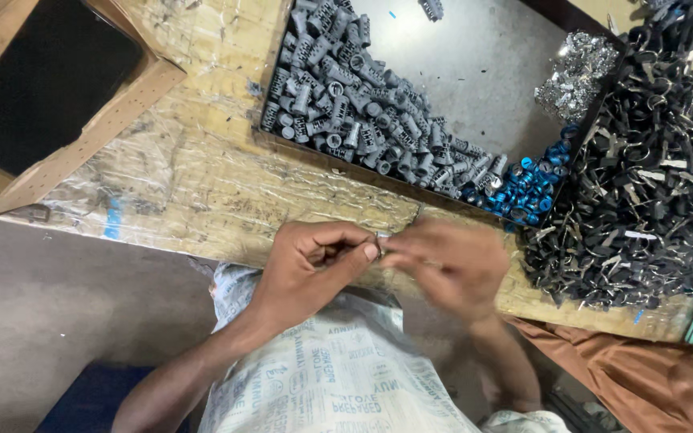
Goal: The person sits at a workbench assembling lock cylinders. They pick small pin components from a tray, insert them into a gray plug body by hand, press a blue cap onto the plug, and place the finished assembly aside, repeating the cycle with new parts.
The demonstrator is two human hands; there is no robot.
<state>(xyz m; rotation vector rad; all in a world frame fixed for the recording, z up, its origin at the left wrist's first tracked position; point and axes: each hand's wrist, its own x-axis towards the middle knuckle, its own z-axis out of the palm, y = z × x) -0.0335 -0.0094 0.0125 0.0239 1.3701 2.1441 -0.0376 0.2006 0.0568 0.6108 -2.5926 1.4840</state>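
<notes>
So both hands meet right at the near edge of the workbench; the left hand is curled up tight with thumb and forefinger pinching a small metal part, and the right hand comes in from the other side, its fingertips closed on the same little piece; it's blurred though, so I can't tell exactly how it grips. The part sits dead between the two hands, touching both; too small to make out its long axis, but it looks to run roughly left to right, from one pinch to the other; neither hand is really nearer, they share it.

Stuff around: straight ahead of the hands is a shallow metal tray with a big heap of grey ribbed cylinders along its near-left side; a bunch of blue rings in the near-right corner, just past the right hand; a clump of shiny silver bits at the far right of the tray. Right of the tray there's a huge pile of black clips, close to the right hand. An open cardboard box sits well off to the left. A printed sack lies over the lap.

Nothing sits between the hands and the tray; just bare, plastic-covered bench.
</notes>
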